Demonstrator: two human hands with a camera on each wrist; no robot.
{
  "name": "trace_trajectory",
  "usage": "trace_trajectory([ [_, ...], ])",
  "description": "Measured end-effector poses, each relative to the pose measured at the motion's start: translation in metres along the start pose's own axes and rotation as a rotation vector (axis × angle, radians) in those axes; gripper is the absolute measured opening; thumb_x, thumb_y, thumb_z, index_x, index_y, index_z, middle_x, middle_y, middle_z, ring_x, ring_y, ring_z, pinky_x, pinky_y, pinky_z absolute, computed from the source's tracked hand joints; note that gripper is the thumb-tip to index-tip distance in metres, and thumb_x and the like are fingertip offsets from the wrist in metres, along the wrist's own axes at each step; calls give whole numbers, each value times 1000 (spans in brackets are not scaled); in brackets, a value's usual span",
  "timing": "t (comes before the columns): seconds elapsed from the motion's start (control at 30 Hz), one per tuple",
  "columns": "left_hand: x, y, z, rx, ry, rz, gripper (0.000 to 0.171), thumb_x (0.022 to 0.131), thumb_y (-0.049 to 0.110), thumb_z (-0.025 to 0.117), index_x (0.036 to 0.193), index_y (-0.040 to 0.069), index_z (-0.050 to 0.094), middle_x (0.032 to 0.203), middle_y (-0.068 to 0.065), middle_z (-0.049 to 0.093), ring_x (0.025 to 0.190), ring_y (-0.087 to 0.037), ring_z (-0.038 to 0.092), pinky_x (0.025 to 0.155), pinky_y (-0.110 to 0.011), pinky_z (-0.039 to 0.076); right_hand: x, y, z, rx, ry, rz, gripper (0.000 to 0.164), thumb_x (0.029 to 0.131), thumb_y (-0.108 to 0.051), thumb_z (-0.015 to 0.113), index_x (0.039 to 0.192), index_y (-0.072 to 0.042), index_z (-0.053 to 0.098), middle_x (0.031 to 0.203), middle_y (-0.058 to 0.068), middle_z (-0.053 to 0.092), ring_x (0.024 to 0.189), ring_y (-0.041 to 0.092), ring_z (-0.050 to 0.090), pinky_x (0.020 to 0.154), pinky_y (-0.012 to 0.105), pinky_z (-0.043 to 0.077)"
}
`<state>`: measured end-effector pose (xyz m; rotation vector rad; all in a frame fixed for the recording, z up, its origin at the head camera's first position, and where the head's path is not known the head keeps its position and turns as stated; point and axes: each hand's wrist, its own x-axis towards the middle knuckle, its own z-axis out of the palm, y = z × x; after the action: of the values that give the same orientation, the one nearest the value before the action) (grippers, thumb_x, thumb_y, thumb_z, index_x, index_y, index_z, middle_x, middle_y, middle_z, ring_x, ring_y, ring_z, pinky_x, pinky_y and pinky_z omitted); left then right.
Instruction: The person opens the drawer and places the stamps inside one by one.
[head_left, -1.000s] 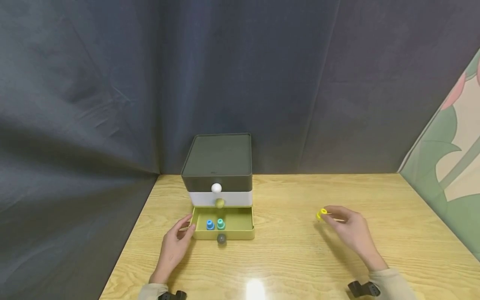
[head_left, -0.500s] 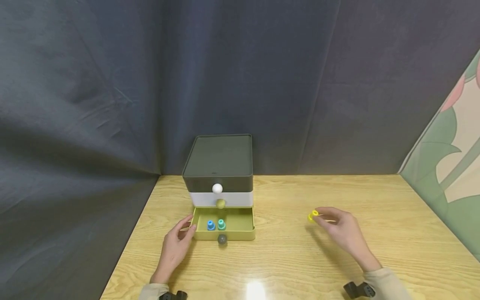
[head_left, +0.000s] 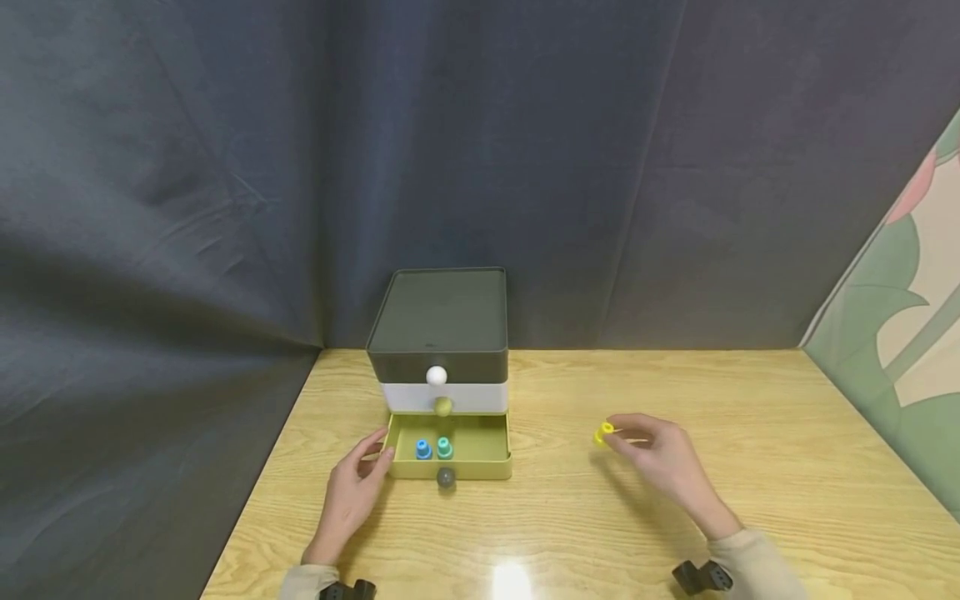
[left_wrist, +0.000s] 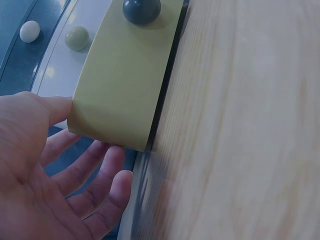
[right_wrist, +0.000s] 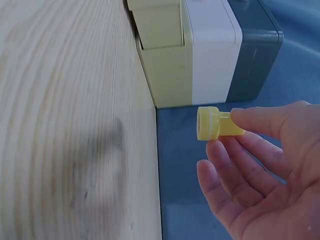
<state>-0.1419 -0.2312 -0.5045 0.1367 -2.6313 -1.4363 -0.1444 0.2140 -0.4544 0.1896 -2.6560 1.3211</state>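
Note:
My right hand [head_left: 663, 458] pinches a small yellow stepped plastic cylinder [right_wrist: 210, 124] by its narrow end, its wide collar pointing away from the fingers. It is held above the table, right of the drawer unit. My left hand [head_left: 352, 492] rests at the left corner of the pulled-out olive drawer [left_wrist: 117, 90], thumb at the edge and loosely bent fingers along the side. Inside that drawer, a blue stepped cylinder [head_left: 423, 450] and a teal one [head_left: 445, 448] stand upright side by side, left of its middle. A dark grey knob [head_left: 446, 477] sits on the drawer front.
Above the olive drawer, the unit has a white drawer [head_left: 480, 397] and a dark green top tier [head_left: 450, 312], both closed. Grey curtains [head_left: 480, 167] hang behind and at the left of the wooden table [head_left: 555, 517]. A floral cloth [head_left: 885, 333] borders the right.
My right hand has moved left with the yellow stepped cylinder, toward the drawer unit. The left hand stays at the drawer's corner.

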Motion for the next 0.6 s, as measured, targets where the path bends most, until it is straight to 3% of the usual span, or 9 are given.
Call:
trace_trajectory([
  [0.23,0,0,1,-1,-1,-6,47,107,31,67,151,14,62,135,-20,70,114,-34,74,88,-32,58,5,-16,16,32,-41,-61,28,95,-14,80,120,-2,78,115,17,80,96,30,79,81,35,65],
  [0.6,2,-1,0,8,-1,12,48,106,31,67,151,13,62,134,-19,71,113,-33,75,87,-29,57,17,-41,45,96,-112,-94,27,92,-7,81,118,0,78,114,15,80,97,27,79,82,28,64],
])
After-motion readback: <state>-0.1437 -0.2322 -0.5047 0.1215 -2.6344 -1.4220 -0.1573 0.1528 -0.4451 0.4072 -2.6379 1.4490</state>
